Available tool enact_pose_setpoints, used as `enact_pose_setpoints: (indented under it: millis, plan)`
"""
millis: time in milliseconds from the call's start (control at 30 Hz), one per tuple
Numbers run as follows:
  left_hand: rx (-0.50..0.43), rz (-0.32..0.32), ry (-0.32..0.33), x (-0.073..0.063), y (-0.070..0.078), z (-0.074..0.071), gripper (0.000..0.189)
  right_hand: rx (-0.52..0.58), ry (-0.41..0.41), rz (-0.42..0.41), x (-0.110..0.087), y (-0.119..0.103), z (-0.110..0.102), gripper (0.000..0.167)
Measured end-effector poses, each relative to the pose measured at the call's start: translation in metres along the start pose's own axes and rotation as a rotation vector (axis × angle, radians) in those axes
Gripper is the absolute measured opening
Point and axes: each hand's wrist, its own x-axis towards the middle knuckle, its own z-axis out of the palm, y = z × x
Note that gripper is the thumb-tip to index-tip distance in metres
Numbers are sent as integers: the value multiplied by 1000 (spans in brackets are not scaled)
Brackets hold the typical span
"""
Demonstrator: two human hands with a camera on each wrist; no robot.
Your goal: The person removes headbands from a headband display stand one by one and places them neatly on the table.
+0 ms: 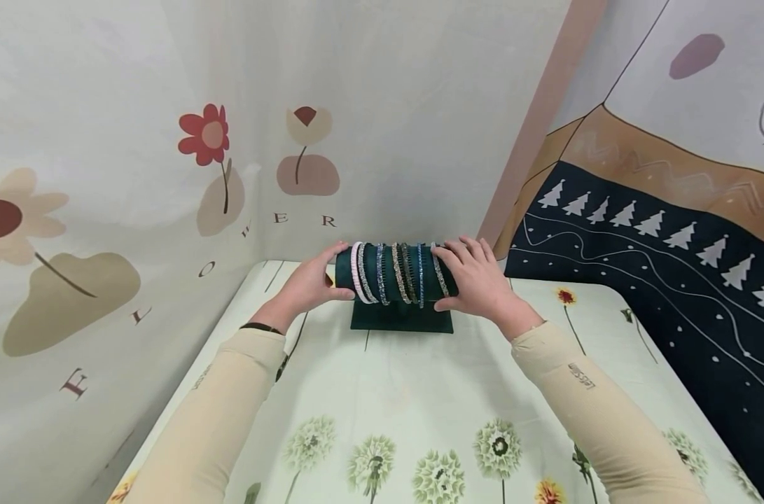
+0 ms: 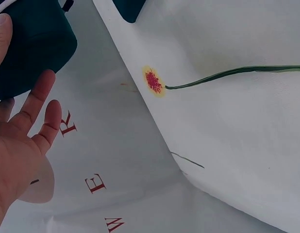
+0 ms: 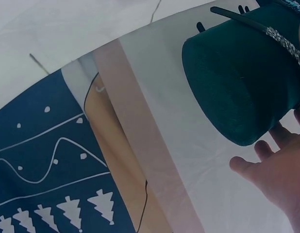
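Note:
A dark green velvet headband display stand (image 1: 402, 320) stands on the table, its thick horizontal roll (image 3: 223, 82) carrying a row of headbands. Pink braided (image 1: 357, 273), silvery, blue and brownish glittery bands arch over the roll. My left hand (image 1: 309, 283) holds the roll's left end, thumb in front and fingers behind; in the left wrist view the fingers (image 2: 41, 94) spread along its underside edge. At the opposite end my right hand (image 1: 476, 280) grips the roll, thumb low in front, fingertips over the top beside the rightmost silvery headband (image 1: 440, 271).
A pale flowered cloth covers the table (image 1: 382, 392). Behind the stand hangs a light curtain (image 1: 407, 140) with printed flowers and letters. To the right, a dark blue cloth (image 1: 671, 301) with white trees drops past the table's edge.

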Motion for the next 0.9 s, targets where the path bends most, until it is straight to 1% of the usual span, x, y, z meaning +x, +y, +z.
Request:
enact_pose_setpoints:
  millis: [167, 300, 533, 700, 800, 900]
  plan:
    - [5, -12, -5, 2, -1, 1, 106, -47, -29, 7, 3, -1, -2, 125]
    - [11, -11, -9, 3, -2, 1, 107, -69, -60, 3, 6, 0, -7, 128]
    - [11, -12, -8, 4, -2, 0, 107, -10, -184, 41, 21, 2, -21, 127]
    - [-2, -13, -5, 4, -1, 1, 107, 10, -233, 58, 31, 4, -26, 126]
    - [-8, -9, -6, 4, -2, 1, 107, 13, -269, 65, 34, 4, -28, 127]
    - [-9, -4, -5, 3, -3, 1, 107, 2, -287, 70, 36, 4, -29, 129]
